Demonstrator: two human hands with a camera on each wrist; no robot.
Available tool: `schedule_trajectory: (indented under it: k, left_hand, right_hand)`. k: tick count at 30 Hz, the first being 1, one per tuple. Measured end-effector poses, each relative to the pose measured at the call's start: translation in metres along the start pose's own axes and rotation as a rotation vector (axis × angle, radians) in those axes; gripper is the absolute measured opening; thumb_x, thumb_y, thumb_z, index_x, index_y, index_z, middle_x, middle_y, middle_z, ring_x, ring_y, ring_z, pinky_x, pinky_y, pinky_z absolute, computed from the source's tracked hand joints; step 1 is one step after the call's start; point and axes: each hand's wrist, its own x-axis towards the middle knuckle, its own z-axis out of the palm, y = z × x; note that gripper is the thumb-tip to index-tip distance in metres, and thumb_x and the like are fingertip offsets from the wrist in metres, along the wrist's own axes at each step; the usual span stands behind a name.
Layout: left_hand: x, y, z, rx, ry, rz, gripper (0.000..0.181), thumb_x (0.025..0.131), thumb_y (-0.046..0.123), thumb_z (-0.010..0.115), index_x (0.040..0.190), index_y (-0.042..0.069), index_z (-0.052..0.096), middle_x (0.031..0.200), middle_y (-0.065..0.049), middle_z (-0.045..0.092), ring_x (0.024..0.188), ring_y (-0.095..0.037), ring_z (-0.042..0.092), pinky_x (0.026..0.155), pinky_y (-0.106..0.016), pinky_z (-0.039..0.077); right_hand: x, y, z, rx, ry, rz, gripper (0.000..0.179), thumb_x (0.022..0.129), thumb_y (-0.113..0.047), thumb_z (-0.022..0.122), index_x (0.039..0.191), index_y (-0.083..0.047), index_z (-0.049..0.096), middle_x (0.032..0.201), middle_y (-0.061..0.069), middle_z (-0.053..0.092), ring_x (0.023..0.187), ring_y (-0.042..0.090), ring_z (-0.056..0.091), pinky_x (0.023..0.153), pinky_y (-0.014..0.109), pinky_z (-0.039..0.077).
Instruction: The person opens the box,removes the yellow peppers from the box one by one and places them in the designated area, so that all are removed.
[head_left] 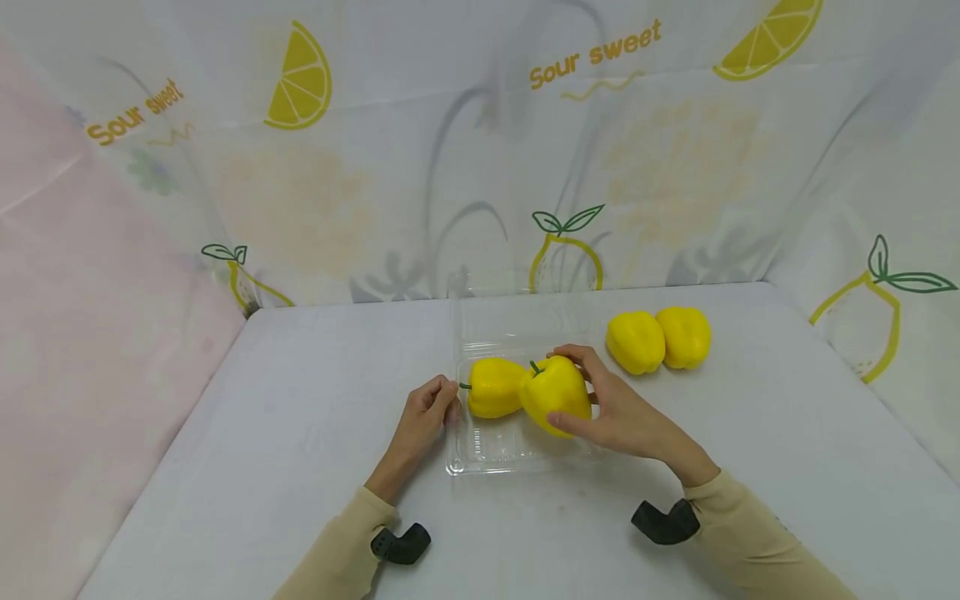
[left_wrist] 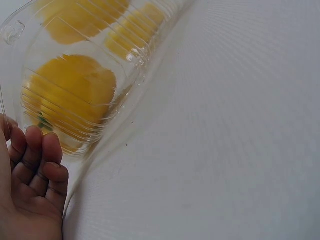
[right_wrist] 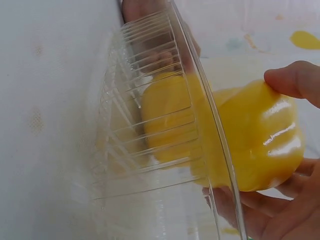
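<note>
In the head view, we see the left hand point(head_left: 423, 414) pinch the clear clamshell point(head_left: 495, 454) at nine o'clock, apparently steadying it, and the right hand point(head_left: 618, 414) grip a yellow bell pepper point(head_left: 557, 396) at three. The left-wrist view shows us curled fingers point(left_wrist: 52, 147) at seven o'clock; the right-wrist view, a wide hold, probably suiting the bulk.

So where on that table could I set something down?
The white table is bare between the left hand and pink cloth, and right of the right sleeve. It's crowded around the clear box: both hands, two peppers, another pepper pair beyond.
</note>
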Motion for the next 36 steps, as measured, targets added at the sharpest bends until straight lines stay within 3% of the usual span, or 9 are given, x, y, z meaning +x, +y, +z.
schedule_trajectory:
  k: [24,36]
  left_hand:
    - [0.0,0.001,0.0,0.012,-0.007,-0.009,0.029,0.1,0.012,0.045,0.074,-0.001,0.049,0.063,-0.004,0.046,0.06,-0.008,0.044,0.058,-0.018,0.037]
    - [0.0,0.0,0.0,0.012,0.005,-0.019,0.029,0.1,0.013,0.045,0.075,-0.001,0.049,0.064,-0.004,0.046,0.06,-0.008,0.044,0.058,-0.018,0.037]
  right_hand:
    - [-0.002,0.0,-0.011,-0.081,0.026,0.063,0.072,0.085,-0.038,0.069,0.141,-0.017,0.029,0.142,0.007,0.037,0.111,0.024,0.051,0.09,0.041,0.048]
    - [-0.005,-0.001,-0.018,-0.104,0.041,0.082,0.072,0.085,-0.04,0.068,0.141,-0.016,0.03,0.142,0.008,0.038,0.111,0.025,0.051,0.088,0.043,0.048]
